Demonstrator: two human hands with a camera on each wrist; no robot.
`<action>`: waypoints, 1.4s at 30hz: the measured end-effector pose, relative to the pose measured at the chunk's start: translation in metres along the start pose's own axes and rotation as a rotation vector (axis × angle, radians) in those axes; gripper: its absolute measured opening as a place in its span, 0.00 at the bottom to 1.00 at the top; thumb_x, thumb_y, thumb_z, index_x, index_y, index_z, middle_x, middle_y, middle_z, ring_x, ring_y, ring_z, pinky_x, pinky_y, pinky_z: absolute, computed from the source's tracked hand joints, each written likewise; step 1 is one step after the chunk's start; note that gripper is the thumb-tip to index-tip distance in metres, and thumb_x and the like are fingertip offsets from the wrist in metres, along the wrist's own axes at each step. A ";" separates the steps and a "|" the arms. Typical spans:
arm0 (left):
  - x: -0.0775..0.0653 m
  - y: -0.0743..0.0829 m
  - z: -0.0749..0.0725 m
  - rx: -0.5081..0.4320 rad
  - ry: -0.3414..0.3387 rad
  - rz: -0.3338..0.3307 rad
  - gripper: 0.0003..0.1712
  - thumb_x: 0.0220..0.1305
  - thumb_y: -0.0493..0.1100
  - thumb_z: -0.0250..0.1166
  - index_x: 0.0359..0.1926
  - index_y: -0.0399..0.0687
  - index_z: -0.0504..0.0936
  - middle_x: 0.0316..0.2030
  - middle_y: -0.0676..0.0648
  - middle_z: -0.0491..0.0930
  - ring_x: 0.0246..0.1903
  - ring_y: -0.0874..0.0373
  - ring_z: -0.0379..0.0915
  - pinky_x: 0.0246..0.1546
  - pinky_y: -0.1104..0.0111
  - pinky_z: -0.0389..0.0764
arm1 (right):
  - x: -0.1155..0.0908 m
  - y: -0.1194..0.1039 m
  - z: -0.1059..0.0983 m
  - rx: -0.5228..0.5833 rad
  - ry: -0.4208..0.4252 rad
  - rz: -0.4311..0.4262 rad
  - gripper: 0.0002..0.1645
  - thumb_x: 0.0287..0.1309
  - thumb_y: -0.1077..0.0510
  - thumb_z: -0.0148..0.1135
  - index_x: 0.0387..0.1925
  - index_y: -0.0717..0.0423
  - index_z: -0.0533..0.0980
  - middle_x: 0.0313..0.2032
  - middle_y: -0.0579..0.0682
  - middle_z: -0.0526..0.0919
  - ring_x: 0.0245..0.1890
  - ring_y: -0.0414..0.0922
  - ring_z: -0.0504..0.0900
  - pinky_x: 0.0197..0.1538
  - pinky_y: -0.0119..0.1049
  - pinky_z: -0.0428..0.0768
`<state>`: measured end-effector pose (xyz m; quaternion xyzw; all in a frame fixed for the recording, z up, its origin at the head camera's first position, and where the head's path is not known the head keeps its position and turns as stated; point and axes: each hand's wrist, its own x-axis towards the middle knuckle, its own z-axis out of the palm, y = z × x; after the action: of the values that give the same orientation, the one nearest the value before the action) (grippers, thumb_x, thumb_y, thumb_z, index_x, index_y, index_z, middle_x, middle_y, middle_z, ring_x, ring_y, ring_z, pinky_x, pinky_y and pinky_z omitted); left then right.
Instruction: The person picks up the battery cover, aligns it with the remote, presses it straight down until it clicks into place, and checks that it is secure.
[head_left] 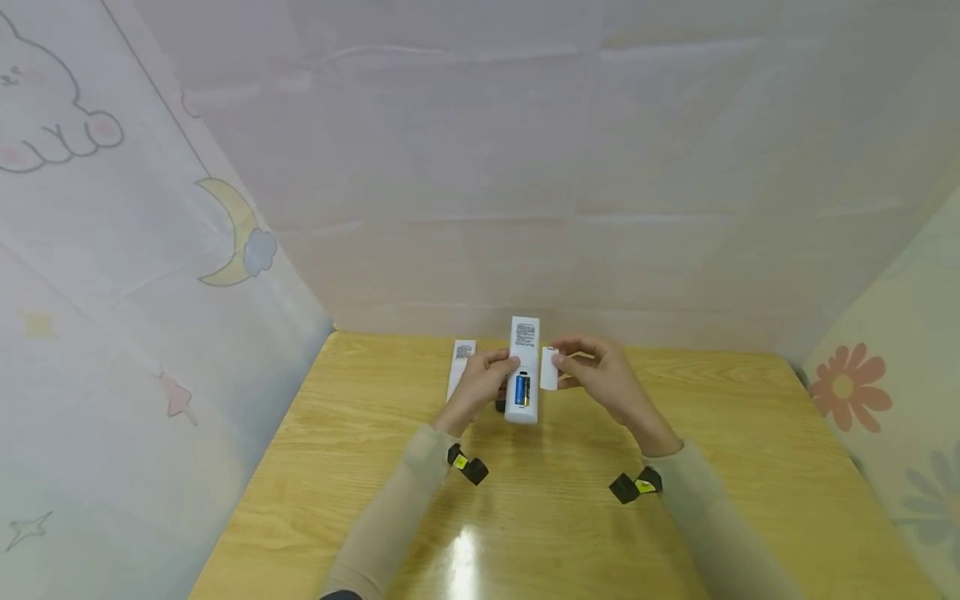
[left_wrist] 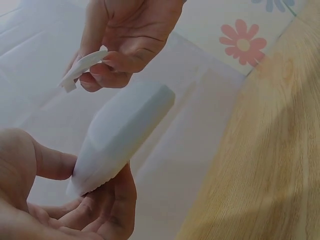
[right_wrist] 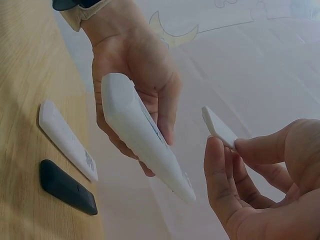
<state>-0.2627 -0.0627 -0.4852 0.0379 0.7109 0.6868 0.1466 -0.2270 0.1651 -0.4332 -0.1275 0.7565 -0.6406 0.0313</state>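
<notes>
A white remote control is held up off the table by my left hand, thumb on one side and fingers beneath. Its back faces the head camera, and the battery compartment lies uncovered with batteries inside, one of them blue. Just to the right, my right hand pinches a small white battery cover between thumb and fingers, apart from the remote. The right wrist view shows the cover seen nearly edge-on beside the remote. From the left wrist, the compartment is hidden.
A second white remote and a black remote lie side by side on the wooden table, left of and behind my hands. A pale cloth wall rises at the table's back edge, with printed cloth on both sides.
</notes>
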 end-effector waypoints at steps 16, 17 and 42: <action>0.003 -0.007 0.004 -0.019 0.022 -0.016 0.27 0.80 0.49 0.62 0.69 0.36 0.78 0.50 0.39 0.89 0.41 0.54 0.89 0.52 0.52 0.90 | 0.000 0.013 0.012 0.009 -0.025 0.044 0.18 0.74 0.64 0.65 0.61 0.68 0.80 0.51 0.66 0.79 0.49 0.53 0.90 0.46 0.42 0.92; 0.003 -0.007 0.004 -0.021 0.023 -0.014 0.28 0.80 0.50 0.62 0.69 0.36 0.78 0.50 0.40 0.89 0.42 0.54 0.89 0.52 0.52 0.90 | 0.000 0.013 0.013 0.009 -0.023 0.046 0.18 0.74 0.64 0.65 0.61 0.68 0.80 0.52 0.65 0.79 0.49 0.53 0.90 0.46 0.42 0.92; 0.000 -0.006 0.005 -0.034 0.022 -0.001 0.28 0.80 0.51 0.62 0.70 0.38 0.77 0.53 0.41 0.88 0.45 0.54 0.88 0.54 0.50 0.89 | -0.001 0.012 0.022 -0.018 -0.053 0.025 0.17 0.74 0.65 0.64 0.60 0.67 0.81 0.50 0.65 0.80 0.47 0.54 0.90 0.44 0.44 0.93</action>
<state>-0.2608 -0.0583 -0.4909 0.0277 0.7007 0.6991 0.1396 -0.2237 0.1462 -0.4492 -0.1351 0.7627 -0.6298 0.0582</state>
